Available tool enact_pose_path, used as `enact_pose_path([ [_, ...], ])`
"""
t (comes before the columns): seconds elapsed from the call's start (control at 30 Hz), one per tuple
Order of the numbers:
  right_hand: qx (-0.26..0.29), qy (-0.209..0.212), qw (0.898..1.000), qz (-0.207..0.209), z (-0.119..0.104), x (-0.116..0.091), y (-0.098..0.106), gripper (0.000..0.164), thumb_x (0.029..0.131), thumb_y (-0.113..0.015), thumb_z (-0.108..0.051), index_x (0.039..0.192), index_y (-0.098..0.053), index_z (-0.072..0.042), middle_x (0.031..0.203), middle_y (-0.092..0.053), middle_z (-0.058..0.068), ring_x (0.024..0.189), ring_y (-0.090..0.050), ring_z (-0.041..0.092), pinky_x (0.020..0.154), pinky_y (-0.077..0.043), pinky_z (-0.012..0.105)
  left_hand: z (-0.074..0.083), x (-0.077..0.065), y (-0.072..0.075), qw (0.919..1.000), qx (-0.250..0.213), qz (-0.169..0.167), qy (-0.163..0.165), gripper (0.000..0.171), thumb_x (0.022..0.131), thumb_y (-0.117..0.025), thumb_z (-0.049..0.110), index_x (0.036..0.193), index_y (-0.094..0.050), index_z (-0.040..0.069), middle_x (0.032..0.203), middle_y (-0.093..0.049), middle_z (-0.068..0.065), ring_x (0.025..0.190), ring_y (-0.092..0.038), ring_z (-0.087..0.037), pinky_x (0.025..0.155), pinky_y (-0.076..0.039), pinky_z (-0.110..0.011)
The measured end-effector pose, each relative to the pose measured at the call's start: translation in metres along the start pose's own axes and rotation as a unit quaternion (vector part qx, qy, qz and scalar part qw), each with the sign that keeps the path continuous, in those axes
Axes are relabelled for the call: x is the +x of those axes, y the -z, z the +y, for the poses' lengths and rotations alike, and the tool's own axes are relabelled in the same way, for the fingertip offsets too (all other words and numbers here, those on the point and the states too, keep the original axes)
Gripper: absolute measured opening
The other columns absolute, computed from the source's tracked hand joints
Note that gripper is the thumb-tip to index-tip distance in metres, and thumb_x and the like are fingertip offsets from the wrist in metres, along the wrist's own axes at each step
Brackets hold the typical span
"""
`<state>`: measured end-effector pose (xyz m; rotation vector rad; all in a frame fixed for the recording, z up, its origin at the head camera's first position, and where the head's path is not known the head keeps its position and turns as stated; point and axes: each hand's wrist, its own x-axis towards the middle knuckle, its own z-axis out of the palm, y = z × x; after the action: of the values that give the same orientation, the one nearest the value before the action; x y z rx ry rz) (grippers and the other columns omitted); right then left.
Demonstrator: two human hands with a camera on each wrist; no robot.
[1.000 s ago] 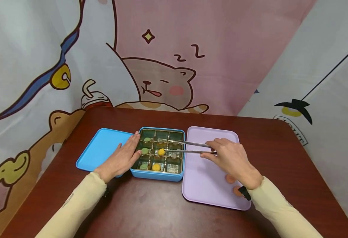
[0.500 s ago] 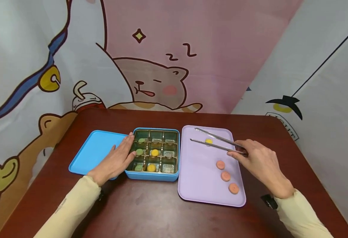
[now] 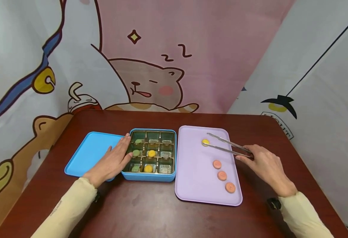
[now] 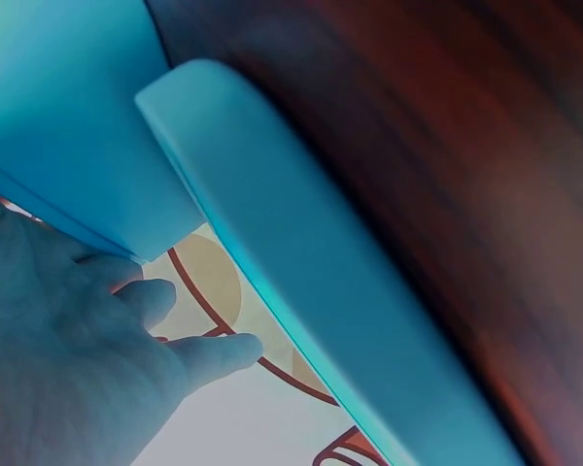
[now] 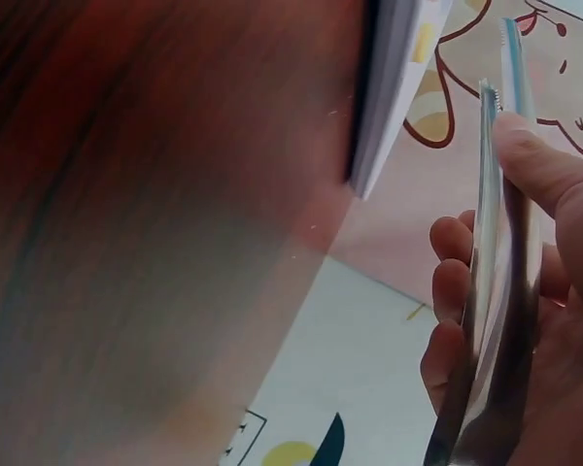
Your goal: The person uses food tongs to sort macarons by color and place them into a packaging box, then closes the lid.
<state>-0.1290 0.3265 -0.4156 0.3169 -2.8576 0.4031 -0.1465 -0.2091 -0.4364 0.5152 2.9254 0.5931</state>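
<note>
In the head view my left hand [image 3: 111, 162] lies with straight fingers along the left side of a blue box [image 3: 148, 177]. A gold tray of compartments inside the box holds green pieces [image 3: 136, 153] in its left column and two yellow pieces [image 3: 151, 153] in its middle column. My right hand [image 3: 264, 167] grips metal tongs [image 3: 231, 143], which also show in the right wrist view. Their arms stand apart over a purple tray [image 3: 194, 178], the nearer tip beside a yellow piece [image 3: 205, 142]. Three pink discs [image 3: 222, 175] lie on that tray.
A blue lid [image 3: 92, 153] lies left of the box, partly under my left forearm and hand. The brown table [image 3: 150, 208] ends at a cartoon-printed cloth [image 3: 212, 66] behind it.
My right hand has carried the tongs from over the box to the purple tray, leaving a yellow piece in the middle compartment. The left hand has stayed at the box.
</note>
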Motion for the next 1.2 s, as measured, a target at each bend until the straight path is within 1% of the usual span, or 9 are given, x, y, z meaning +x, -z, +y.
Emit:
enact_pose_path([
  [0.1,-0.001,-0.009,1.000,-0.020,0.005,0.001,-0.003,0.049,0.086,-0.086,-0.036,0.117,-0.070,-0.002,0.092,-0.068,0.010,0.074,-0.058,0.023,0.056,-0.052,0.047,0.000,-0.001,0.001,1.0000,0.000,0.004,-0.007,0.071,0.113,-0.040,0.039,0.166,-0.009,0.003,0.173,-0.006,-0.013,0.158,-0.012,-0.038,0.116,-0.015,-0.074],
  [0.23,-0.005,-0.012,0.999,-0.041,0.010,0.003,-0.008,0.049,0.088,-0.083,-0.039,0.117,-0.069,-0.001,0.094,-0.069,0.012,0.075,-0.060,0.024,0.058,-0.054,0.049,-0.001,-0.002,0.001,0.9999,0.002,0.005,-0.010,0.071,0.113,-0.039,0.039,0.166,-0.010,0.002,0.173,-0.006,-0.014,0.158,-0.012,-0.038,0.115,-0.015,-0.075],
  [0.4,-0.010,-0.009,0.999,-0.047,0.012,0.004,-0.013,0.048,0.090,-0.081,-0.039,0.116,-0.069,-0.001,0.097,-0.070,0.013,0.076,-0.062,0.024,0.059,-0.055,0.051,-0.001,-0.001,0.000,0.9999,0.004,0.011,-0.008,0.071,0.113,-0.040,0.039,0.166,-0.011,0.002,0.173,-0.007,-0.013,0.158,-0.013,-0.038,0.115,-0.016,-0.075],
  [0.5,-0.015,-0.008,0.999,-0.051,0.011,0.003,-0.015,0.047,0.090,-0.081,-0.038,0.115,-0.069,0.000,0.095,-0.070,0.013,0.074,-0.061,0.024,0.058,-0.055,0.049,-0.001,-0.001,-0.001,0.9999,0.003,0.009,-0.005,0.072,0.112,-0.040,0.040,0.166,-0.010,0.004,0.174,-0.007,-0.013,0.158,-0.013,-0.037,0.116,-0.015,-0.074],
  [0.67,-0.022,-0.002,0.999,-0.049,0.009,0.004,-0.015,0.048,0.089,-0.083,-0.038,0.113,-0.070,0.001,0.093,-0.069,0.013,0.071,-0.059,0.022,0.054,-0.054,0.044,-0.001,-0.002,-0.001,1.0000,0.001,0.002,0.000,0.073,0.112,-0.040,0.041,0.167,-0.008,0.005,0.174,-0.005,-0.012,0.158,-0.011,-0.036,0.116,-0.014,-0.074],
  [0.83,-0.026,0.004,0.999,-0.042,0.008,0.006,-0.015,0.046,0.088,-0.084,-0.036,0.111,-0.070,0.000,0.090,-0.069,0.011,0.068,-0.057,0.021,0.050,-0.051,0.039,0.000,-0.002,0.000,1.0000,0.001,0.008,-0.004,0.073,0.112,-0.041,0.041,0.166,-0.010,0.003,0.173,-0.006,-0.013,0.158,-0.011,-0.037,0.116,-0.015,-0.075],
  [0.97,-0.029,0.017,0.999,-0.037,0.007,0.007,-0.017,0.044,0.088,-0.083,-0.036,0.110,-0.071,0.000,0.089,-0.069,0.010,0.066,-0.057,0.019,0.048,-0.048,0.036,0.000,-0.003,0.001,1.0000,0.005,0.008,-0.002,0.073,0.112,-0.041,0.040,0.166,-0.010,0.003,0.173,-0.006,-0.013,0.158,-0.012,-0.037,0.116,-0.015,-0.075],
  [1.2,-0.043,0.024,0.998,-0.031,0.005,0.008,-0.019,0.046,0.088,-0.084,-0.035,0.113,-0.073,0.001,0.097,-0.074,0.016,0.066,-0.059,0.021,0.047,-0.050,0.037,0.001,-0.003,0.001,1.0000,0.003,0.004,-0.005,0.072,0.113,-0.040,0.040,0.166,-0.010,0.003,0.174,-0.005,-0.013,0.158,-0.009,-0.036,0.116,-0.014,-0.074],
])
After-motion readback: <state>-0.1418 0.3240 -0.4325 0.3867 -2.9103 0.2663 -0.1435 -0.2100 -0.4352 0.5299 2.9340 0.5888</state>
